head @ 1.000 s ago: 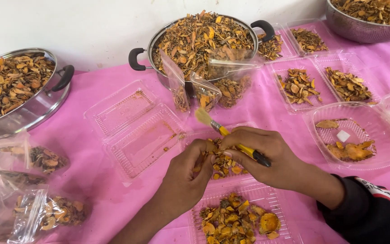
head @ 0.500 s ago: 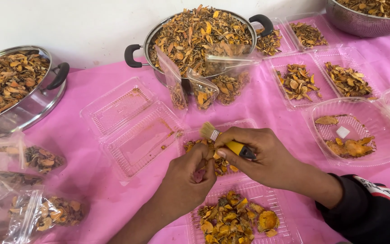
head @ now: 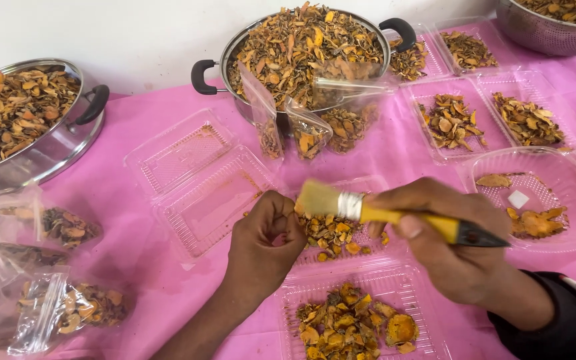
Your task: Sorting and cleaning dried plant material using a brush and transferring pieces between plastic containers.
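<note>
Yellow-handled paintbrush [head: 395, 215], pale bristles.
You hold it level, bristles pointing left over the dried orange slices [head: 331, 233].

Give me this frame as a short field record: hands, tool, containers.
left hand: closed on a small piece, cannot tell what
right hand: grip on brush
brush: yellow handle, bristles beside left fingers
open tray: clear clamshell, only orange dust
near tray: dried orange slices
pots: heaped with dried slices
bags: clear, part-filled
cloth: pink
</note>
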